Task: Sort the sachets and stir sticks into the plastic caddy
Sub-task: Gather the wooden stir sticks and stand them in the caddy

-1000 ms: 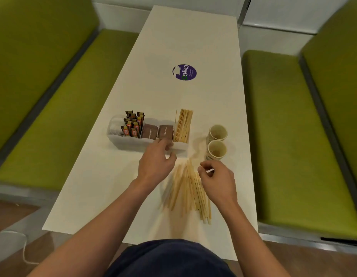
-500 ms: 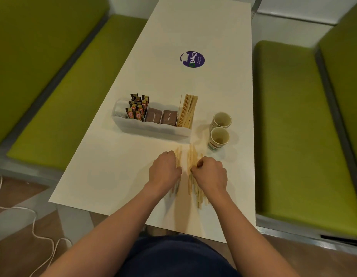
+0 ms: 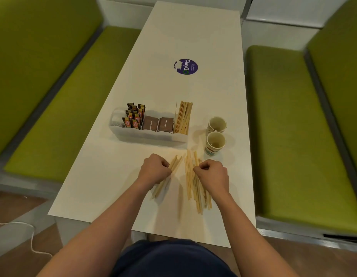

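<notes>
Your left grip (image 3: 154, 169) is curled round a few stir sticks (image 3: 175, 164), right grip (image 3: 211, 173) pinching the larger bundle (image 3: 190, 182). You've split the fanned pile into handfuls for the caddy (image 3: 153, 136) just beyond both grips.

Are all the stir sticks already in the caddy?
No, loose stir sticks lie on the table in front of the plastic caddy, some held by the left hand and right hand.

surface: white table (image 3: 193, 33) | on it: plastic caddy (image 3: 151, 135), loose stir sticks (image 3: 188, 180), two paper cups (image 3: 216, 143), purple sticker (image 3: 186, 66)
</notes>
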`<state>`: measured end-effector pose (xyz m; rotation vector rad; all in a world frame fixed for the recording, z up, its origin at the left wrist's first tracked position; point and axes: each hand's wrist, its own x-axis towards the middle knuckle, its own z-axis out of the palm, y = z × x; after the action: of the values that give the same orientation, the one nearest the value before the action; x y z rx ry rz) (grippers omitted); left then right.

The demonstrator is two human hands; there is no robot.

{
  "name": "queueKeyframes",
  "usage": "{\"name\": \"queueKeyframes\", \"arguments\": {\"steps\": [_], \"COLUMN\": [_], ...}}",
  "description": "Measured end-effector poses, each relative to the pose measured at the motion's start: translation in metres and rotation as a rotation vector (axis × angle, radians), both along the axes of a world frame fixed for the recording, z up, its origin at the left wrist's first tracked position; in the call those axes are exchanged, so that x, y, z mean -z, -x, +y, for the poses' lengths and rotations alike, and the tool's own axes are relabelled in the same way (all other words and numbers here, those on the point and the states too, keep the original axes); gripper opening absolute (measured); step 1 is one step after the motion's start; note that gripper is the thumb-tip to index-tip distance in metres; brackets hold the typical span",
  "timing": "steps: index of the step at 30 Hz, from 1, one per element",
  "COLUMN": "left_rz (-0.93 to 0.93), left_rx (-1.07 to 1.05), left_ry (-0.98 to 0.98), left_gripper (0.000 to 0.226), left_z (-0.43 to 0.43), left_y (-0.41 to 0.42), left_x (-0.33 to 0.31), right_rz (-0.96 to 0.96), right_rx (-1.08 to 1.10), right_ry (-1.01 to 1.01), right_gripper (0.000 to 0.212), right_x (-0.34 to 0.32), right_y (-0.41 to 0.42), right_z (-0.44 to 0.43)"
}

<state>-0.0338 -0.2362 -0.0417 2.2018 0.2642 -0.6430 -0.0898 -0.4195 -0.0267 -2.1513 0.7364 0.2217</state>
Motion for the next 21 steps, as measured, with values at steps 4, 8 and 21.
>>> {"name": "queueKeyframes", "arguments": {"steps": [4, 8, 21], "left_rz": [0.017, -0.053, -0.524], "left_rx": [0.027, 0.039, -0.084], "left_ry": [0.038, 0.067, 0.383], "left_gripper": [0.010, 0.008, 0.018], "left_z": [0.008, 0.018, -0.034], "left_y": [-0.001, -0.008, -0.117], "left_x": [-0.008, -0.030, -0.090], "right_rz": [-0.039, -0.108, -0.372], "right_rx": [0.009, 0.035, 0.154], "right_ry": [-0.071, -0.143, -0.226], "right_gripper": [0.006, 0.003, 0.008], "right_x": [-0.003, -0.004, -0.028], "right_y": [0.002, 0.005, -0.017], "right_z": [0.000, -0.001, 0.007]}}
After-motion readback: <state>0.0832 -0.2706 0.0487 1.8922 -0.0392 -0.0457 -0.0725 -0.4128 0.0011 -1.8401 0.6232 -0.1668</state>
